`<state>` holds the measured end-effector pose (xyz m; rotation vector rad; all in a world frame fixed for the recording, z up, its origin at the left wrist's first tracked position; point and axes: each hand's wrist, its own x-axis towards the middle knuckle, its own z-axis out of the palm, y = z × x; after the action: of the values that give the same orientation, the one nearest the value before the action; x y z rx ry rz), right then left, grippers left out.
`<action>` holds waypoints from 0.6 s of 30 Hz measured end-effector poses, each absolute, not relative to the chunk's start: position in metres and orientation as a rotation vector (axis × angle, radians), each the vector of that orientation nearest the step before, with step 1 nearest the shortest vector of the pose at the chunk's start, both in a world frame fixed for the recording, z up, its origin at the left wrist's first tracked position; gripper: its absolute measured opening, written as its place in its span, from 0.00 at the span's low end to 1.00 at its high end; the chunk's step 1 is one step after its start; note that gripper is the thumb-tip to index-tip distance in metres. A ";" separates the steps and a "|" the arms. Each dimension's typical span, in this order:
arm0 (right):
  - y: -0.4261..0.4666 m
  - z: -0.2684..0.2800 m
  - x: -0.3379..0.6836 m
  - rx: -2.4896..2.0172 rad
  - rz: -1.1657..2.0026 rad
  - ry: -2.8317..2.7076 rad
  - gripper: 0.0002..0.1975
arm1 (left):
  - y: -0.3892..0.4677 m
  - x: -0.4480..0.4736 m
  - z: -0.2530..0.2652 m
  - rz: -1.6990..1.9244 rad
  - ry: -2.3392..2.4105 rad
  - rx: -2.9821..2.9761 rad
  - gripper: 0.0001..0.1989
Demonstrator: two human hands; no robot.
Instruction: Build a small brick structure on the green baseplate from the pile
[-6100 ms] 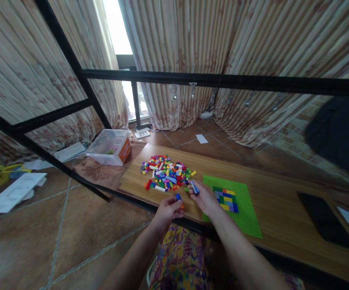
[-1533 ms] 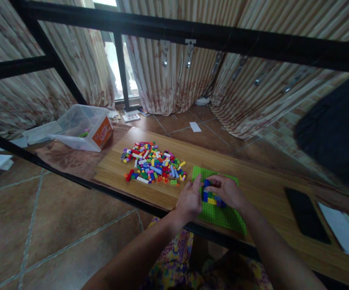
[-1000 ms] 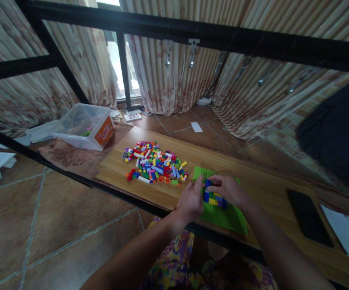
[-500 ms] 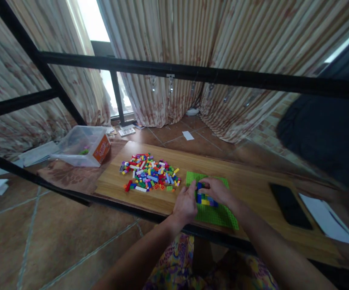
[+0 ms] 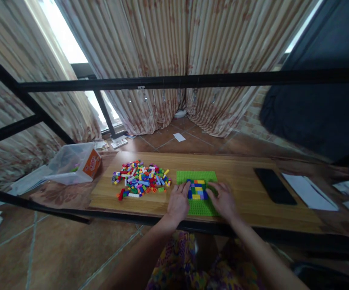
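A green baseplate lies on the wooden tabletop and carries a flat patch of coloured bricks. My left hand rests flat on the plate's left edge, fingers spread, beside that patch. My right hand lies flat on the plate's right side, fingertips close to the patch. Neither hand holds a brick. A loose pile of coloured bricks lies on the table to the left of the plate.
A clear plastic tub with an orange label stands left of the table. A black phone and white papers lie on the right. A black metal frame bar crosses the view. Curtains hang behind.
My right hand has come off the brick patch and now lies flat beside it. My left hand stays at the plate's left edge. The view has tilted up and swung right.
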<state>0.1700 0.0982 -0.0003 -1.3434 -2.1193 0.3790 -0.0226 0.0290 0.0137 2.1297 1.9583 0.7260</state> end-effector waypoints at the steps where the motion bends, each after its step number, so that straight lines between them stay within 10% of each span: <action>1: 0.095 -0.002 0.167 -1.359 0.323 -2.145 0.19 | 0.029 -0.022 0.013 0.715 1.969 2.139 0.31; 18: 0.080 -0.016 0.159 -1.468 -0.004 -2.258 0.20 | 0.038 -0.014 0.022 0.361 2.066 2.179 0.29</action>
<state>0.1593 0.0803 -0.0165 -1.4678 -2.2575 -0.0044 -0.0139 0.0381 0.0222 2.1785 2.0664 0.3610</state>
